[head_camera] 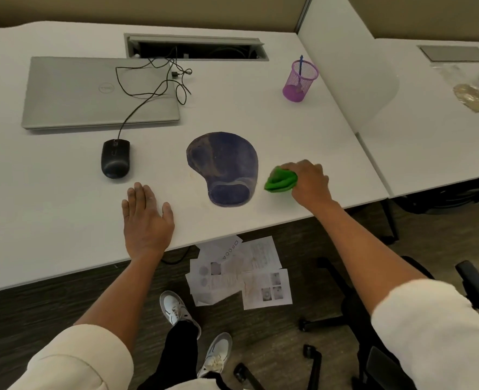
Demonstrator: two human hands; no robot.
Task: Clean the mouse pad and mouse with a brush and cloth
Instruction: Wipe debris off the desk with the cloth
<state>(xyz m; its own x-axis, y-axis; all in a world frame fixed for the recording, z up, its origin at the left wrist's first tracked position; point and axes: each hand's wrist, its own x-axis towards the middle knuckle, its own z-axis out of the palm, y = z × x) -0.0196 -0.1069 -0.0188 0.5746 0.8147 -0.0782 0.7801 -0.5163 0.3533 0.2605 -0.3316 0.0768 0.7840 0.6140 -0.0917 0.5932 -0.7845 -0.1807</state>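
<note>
Right hand [310, 182] low over the white desk [303, 136], near its front edge, fingers [291, 167] curled round a bunched green cloth [280, 181]. Cloth touching the desk just right of the mouse pad [223, 167], apart from it by a narrow gap. Left hand [145, 218] flat on the desk, palm down, fingers [138, 195] straight and close together, holding nothing, near the front edge and left of the mouse pad.

Blue mouse pad with a raised wrist rest at its near end, lying flat in the middle of the desk, surface marked with brownish smudges. Black wired mouse [115, 158] to the left of the pad, well apart from it, just beyond the left hand, cable [148, 92] running far across a closed grey laptop [100, 92] toward an open cable tray [196, 47] at the far side. Purple mesh pen holder [300, 80] far right on the desk, upright, a blue-handled brush [301, 69] standing inside it.

Below the desk edge, printed sheets of paper [241, 273] scattered on the floor, white sneakers [176, 309] beside them, black office chair [401, 319] to the right. Cream sleeves [429, 319] pushed up both forearms.
</note>
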